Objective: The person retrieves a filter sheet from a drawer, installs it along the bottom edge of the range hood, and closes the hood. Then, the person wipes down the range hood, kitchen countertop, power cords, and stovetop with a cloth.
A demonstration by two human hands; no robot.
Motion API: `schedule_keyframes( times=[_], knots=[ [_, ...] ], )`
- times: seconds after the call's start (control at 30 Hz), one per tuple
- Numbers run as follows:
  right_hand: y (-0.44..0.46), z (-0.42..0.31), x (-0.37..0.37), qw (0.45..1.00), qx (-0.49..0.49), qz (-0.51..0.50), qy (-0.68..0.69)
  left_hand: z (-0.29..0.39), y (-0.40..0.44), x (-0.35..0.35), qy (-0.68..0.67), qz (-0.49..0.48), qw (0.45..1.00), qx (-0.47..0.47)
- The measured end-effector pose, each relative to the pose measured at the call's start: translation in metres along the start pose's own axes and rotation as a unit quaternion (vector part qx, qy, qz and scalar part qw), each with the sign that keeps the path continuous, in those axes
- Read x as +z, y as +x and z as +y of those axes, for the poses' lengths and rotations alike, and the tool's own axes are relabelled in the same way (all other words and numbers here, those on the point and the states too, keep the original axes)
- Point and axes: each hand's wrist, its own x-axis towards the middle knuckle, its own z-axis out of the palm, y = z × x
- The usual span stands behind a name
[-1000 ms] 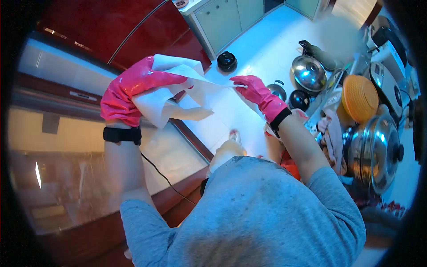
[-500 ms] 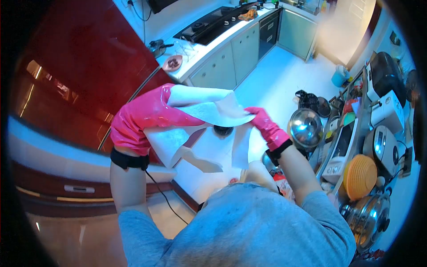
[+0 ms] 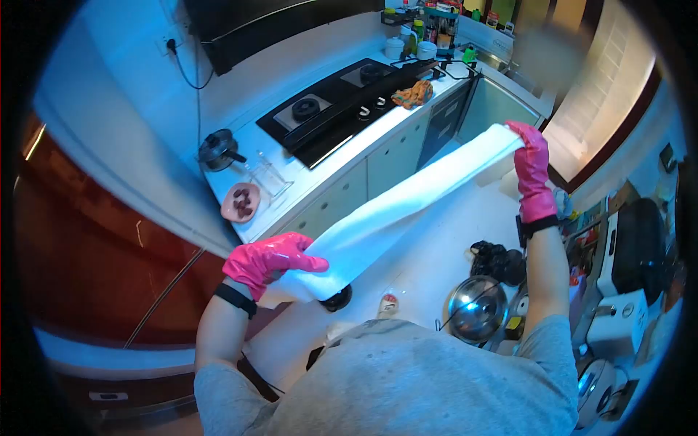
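A long white cloth or paper sheet [image 3: 396,211] is stretched diagonally between my hands, lower at the left and higher at the right. My left hand [image 3: 273,263], in a pink rubber glove, is closed on its lower left end, the thumb lying on top. In another pink glove, my right hand [image 3: 533,171] pinches the upper right end. Part of the sheet hangs loosely below my left hand. Black bands circle both wrists.
A counter holds a gas stove [image 3: 342,109], a small pan [image 3: 219,150], a pink dish [image 3: 241,202] and an orange cloth [image 3: 412,95]. Red cabinet doors [image 3: 109,254] are at the left. On the right are a metal lid [image 3: 477,309], black bags [image 3: 497,261] and a white appliance [image 3: 616,323].
The bunched sheet is now spread out long. My right hand has moved up and right, my left hand lower and away from it. The view has tilted up toward the stove.
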Motion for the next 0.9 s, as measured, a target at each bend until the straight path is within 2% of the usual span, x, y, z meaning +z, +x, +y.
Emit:
schedule_keyframes(
  times=[0.1, 0.17, 0.23, 0.3, 0.37, 0.43, 0.5, 0.57, 0.7, 0.73, 0.77, 0.8, 0.83, 0.9],
  knots=[
    [0.078, 0.057, 0.032, 0.999, -0.025, -0.031, 0.012, 0.032, 0.052, -0.031, -0.016, 0.015, 1.0, 0.002],
    [0.123, 0.09, 0.061, 0.997, -0.079, -0.01, -0.011, 0.046, 0.089, -0.049, 0.016, 0.099, 0.991, 0.086],
    [0.164, 0.115, 0.096, 0.995, -0.102, 0.003, -0.012, 0.067, 0.124, -0.069, -0.049, 0.133, 0.98, 0.139],
    [0.201, 0.143, 0.132, 0.993, -0.098, 0.018, -0.064, 0.106, 0.151, -0.094, -0.057, 0.138, 0.976, 0.157],
    [0.232, 0.171, 0.17, 0.99, -0.116, 0.019, -0.073, 0.141, 0.183, -0.131, 0.001, 0.163, 0.974, 0.158],
    [0.264, 0.198, 0.205, 0.991, -0.118, 0.03, -0.064, 0.18, 0.207, -0.163, 0.091, 0.238, 0.952, 0.171],
    [0.294, 0.216, 0.238, 0.975, -0.19, 0.048, -0.105, 0.217, 0.226, -0.201, 0.129, 0.281, 0.939, 0.152],
    [0.327, 0.219, 0.267, 0.976, -0.181, 0.08, -0.09, 0.247, 0.24, -0.242, 0.134, 0.297, 0.932, 0.162],
    [0.358, 0.218, 0.318, 0.959, -0.209, 0.105, -0.162, 0.277, 0.261, -0.287, 0.102, 0.288, 0.945, 0.118],
    [0.355, 0.215, 0.332, 0.951, -0.215, 0.095, -0.199, 0.274, 0.274, -0.295, 0.133, 0.312, 0.938, 0.074],
    [0.352, 0.215, 0.345, 0.943, -0.223, 0.084, -0.234, 0.266, 0.291, -0.3, 0.162, 0.336, 0.927, 0.028],
    [0.342, 0.23, 0.37, 0.947, -0.235, 0.068, -0.209, 0.254, 0.308, -0.298, 0.181, 0.348, 0.92, 0.012],
    [0.33, 0.239, 0.393, 0.943, -0.258, 0.049, -0.206, 0.221, 0.333, -0.323, 0.224, 0.305, 0.926, -0.006],
    [0.307, 0.263, 0.438, 0.955, -0.248, -0.021, -0.163, 0.195, 0.364, -0.324, 0.226, 0.291, 0.923, -0.113]
  ],
)
